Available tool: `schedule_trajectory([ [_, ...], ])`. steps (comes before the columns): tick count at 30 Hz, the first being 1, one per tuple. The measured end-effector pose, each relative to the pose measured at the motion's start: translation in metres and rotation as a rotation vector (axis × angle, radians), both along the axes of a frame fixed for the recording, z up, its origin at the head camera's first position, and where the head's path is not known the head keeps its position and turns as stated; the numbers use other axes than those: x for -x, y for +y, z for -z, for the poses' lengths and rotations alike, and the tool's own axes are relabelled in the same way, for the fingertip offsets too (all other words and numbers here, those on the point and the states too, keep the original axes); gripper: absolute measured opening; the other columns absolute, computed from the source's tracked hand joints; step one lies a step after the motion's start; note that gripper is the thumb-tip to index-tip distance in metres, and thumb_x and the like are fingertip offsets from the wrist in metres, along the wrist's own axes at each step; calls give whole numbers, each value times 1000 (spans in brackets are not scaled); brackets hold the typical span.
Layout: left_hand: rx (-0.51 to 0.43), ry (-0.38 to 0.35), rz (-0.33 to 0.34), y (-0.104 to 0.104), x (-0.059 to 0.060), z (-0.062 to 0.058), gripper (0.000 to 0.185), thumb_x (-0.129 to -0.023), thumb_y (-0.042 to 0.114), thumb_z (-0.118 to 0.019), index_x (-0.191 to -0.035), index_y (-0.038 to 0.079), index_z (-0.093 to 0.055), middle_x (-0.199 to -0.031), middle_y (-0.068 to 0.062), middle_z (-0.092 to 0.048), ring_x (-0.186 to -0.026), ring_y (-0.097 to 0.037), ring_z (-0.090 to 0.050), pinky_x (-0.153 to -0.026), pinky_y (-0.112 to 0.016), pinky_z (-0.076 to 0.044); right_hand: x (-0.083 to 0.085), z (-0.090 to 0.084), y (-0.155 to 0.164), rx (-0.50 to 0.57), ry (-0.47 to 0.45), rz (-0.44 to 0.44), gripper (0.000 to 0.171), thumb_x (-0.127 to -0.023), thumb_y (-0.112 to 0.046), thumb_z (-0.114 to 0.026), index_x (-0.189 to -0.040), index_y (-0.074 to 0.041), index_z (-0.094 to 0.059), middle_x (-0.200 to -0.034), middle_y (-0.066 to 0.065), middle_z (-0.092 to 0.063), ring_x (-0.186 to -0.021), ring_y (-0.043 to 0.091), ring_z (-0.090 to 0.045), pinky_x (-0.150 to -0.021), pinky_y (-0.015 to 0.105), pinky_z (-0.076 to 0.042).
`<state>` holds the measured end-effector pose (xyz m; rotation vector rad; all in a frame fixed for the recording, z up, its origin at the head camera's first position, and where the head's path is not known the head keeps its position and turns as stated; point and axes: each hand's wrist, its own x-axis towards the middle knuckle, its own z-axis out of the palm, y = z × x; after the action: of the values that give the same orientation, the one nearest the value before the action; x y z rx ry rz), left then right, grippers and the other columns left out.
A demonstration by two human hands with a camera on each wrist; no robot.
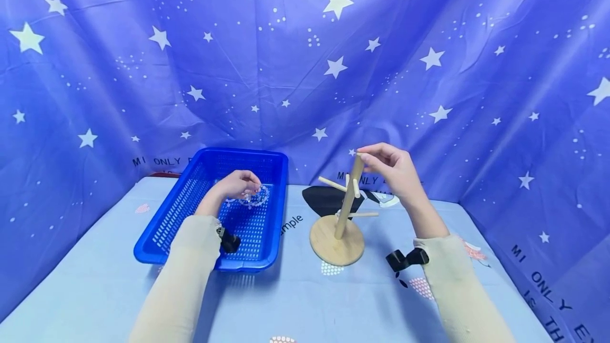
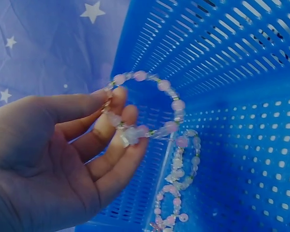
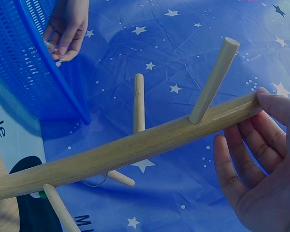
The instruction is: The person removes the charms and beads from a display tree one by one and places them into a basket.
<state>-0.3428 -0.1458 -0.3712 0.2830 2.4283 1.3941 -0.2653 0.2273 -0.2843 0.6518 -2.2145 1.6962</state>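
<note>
Nearest to you, at the bottom of the head view, your two sleeves come up from the lower edge over the light blue table cloth (image 1: 295,300). A little further, in the lower left of the frame, stands the blue basket (image 1: 157,237), and your left hand (image 1: 236,184) is inside it, above its floor. This hand holds a bracelet of pink and clear beads (image 2: 150,104): in the left wrist view the thumb and the curled fingers (image 2: 117,126) pinch one side of the ring, and the rest of the ring stands free to the right of the fingers. Below it, in the lower middle of that view, a second bracelet (image 2: 180,186) lies on the basket floor, not touched. In the middle of the head view the wooden stand (image 1: 337,240) sits on its round base, just to the right of the basket, and its post leans a little to the right. Your right hand (image 1: 393,165) is at the top end of the post; the fingertips (image 3: 275,104) touch this end and the other fingers are nearly straight, half open. Behind everything hangs the blue curtain with stars (image 1: 305,41).
</note>
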Motion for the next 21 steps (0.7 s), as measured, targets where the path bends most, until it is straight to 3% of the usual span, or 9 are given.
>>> schedule_trajectory([
  [4,28,-74,94,0,-1,3,18,-102,7,-49,-113,-3,-58,-99,-9,-65,-90,-18,-61,-75,-30,-53,-1,0,1,16,-5,-5,19,-97,-10,-64,-111,0,-71,-97,-12,-74,-85,5,-71,-78,26,-61],
  [12,45,-204,186,-1,-1,11,16,-100,2,-46,-110,-4,-58,-90,-4,-62,-78,-12,-56,-67,-21,-51,-4,-1,0,14,-9,5,19,-97,-11,-64,-111,0,-71,-97,-13,-74,-85,5,-70,-77,23,-60],
  [17,84,-256,180,-2,0,16,17,-102,4,-46,-112,-4,-57,-90,-2,-63,-78,-10,-57,-70,-23,-52,-3,-1,0,8,-6,12,21,-97,-12,-64,-112,2,-70,-97,-14,-73,-84,4,-70,-76,23,-60],
  [21,136,-232,137,-4,0,19,21,-102,5,-46,-117,-3,-58,-98,-4,-65,-85,-12,-61,-74,-25,-54,-3,-1,-1,12,-10,4,20,-97,-12,-64,-112,0,-70,-97,-13,-74,-85,5,-70,-78,27,-61],
])
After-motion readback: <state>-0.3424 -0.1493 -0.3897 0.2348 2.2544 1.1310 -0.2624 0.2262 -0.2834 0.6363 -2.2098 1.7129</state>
